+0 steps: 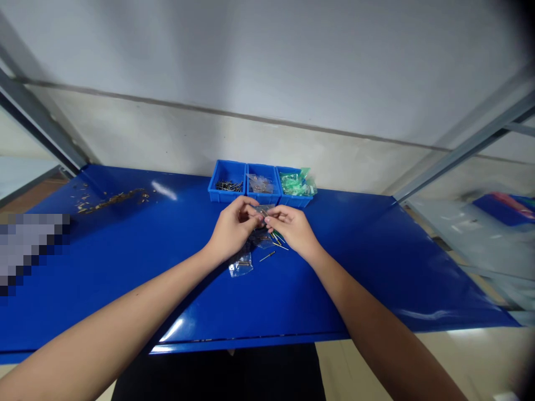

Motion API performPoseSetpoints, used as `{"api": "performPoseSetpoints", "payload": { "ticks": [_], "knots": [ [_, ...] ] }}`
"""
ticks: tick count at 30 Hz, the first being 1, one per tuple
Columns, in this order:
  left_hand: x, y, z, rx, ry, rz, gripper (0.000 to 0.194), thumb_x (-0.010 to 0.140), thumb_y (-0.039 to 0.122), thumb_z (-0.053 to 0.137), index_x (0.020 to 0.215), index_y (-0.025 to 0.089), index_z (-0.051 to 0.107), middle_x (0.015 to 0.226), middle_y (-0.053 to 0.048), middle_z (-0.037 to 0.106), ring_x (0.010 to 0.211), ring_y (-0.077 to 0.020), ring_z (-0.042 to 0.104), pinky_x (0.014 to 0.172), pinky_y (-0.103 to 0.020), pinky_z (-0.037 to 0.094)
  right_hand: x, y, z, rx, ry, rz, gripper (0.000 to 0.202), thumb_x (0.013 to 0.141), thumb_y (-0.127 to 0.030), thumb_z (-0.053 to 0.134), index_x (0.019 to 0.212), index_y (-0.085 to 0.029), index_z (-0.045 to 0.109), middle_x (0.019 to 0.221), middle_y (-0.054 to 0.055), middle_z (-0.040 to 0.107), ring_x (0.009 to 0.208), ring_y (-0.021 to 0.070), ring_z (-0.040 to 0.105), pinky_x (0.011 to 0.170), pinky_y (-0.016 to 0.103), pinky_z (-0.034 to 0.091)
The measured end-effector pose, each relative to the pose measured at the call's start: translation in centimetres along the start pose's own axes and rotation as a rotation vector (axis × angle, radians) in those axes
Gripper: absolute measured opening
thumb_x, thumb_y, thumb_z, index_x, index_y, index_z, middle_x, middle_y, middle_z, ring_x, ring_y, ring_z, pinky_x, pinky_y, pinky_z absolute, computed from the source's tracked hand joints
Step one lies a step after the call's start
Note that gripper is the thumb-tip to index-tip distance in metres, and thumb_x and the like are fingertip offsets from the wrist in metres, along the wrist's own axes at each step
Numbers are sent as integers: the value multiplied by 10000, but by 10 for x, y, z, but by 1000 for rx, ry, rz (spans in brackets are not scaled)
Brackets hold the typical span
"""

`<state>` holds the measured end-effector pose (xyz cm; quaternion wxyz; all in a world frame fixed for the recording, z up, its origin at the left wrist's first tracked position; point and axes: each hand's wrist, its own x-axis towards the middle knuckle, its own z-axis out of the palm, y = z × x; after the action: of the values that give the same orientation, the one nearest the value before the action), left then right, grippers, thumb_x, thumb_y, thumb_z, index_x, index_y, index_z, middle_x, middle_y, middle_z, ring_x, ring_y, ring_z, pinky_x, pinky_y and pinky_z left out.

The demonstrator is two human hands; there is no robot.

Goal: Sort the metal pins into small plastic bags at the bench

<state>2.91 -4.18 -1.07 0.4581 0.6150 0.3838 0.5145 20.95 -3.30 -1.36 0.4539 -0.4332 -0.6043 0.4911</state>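
Observation:
A small clear plastic bag point(263, 208) is between my two hands above the blue table. My left hand point(230, 227) is closed, with thumb and fingers pinching the bag's left side. Pinched at its right side is my right hand point(296, 227); the fingertips partly hide what is in the bag. Under the hands lie another clear bag point(263, 240) and several thin gold and silver metal pins point(279, 240). Nearer to me are a clear bag with a metal piece inside point(241, 265) and a single metal pin point(267, 256) with one thicker end.
Three blue bins stand beyond my hands: one with dark metal pins point(228, 186), one with clear bags point(261, 185), one with green plastic packaging point(296, 182). Small brass-coloured pieces point(112, 200) lie scattered at the table's point(167, 301) far left. A pixelated patch covers the left edge.

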Motion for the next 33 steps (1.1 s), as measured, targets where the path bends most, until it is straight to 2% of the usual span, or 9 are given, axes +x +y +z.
{"api": "performPoseSetpoints", "payload": {
  "ticks": [5, 14, 21, 29, 33],
  "knots": [
    [-1, 4, 0, 20, 14, -8, 200, 850, 264, 675, 1020, 191, 600, 821, -17, 709, 766, -170, 684, 725, -304, 531, -1, 2, -2, -107, 0, -3, 212, 812, -396, 731, 818, -195, 665, 718, 13, 663, 638, 157, 621, 621, 306, 505],
    [-2, 4, 1, 40, -17, -25, 130, 873, 284, 658, 956, 186, 634, 823, -23, 708, 769, -170, 678, 706, -290, 520, -5, -7, 0, -110, 10, -40, 153, 818, -312, 704, 731, -207, 634, 671, -7, 627, 612, 154, 594, 627, 308, 498],
    [-1, 8, 2, 10, -31, -59, 138, 886, 322, 649, 910, 191, 612, 775, -20, 715, 713, -166, 685, 667, -287, 531, -6, -6, 1, -129, 9, -43, 145, 854, -330, 661, 778, -213, 621, 675, -6, 632, 620, 156, 605, 616, 302, 502],
    [8, -3, -6, -92, 148, -75, 133, 835, 236, 669, 894, 195, 558, 739, 2, 651, 669, -156, 684, 646, -304, 570, -4, -7, 2, -73, 106, -14, 119, 855, -301, 623, 935, -213, 631, 706, -10, 606, 616, 149, 604, 571, 285, 489],
    [16, -5, -12, -48, 198, 3, 127, 836, 205, 659, 939, 194, 586, 804, -7, 663, 682, -143, 682, 653, -297, 577, -5, -5, 1, -151, 87, -41, 109, 872, -289, 593, 933, -213, 642, 699, -3, 609, 622, 156, 598, 577, 293, 481]
  ]
}}
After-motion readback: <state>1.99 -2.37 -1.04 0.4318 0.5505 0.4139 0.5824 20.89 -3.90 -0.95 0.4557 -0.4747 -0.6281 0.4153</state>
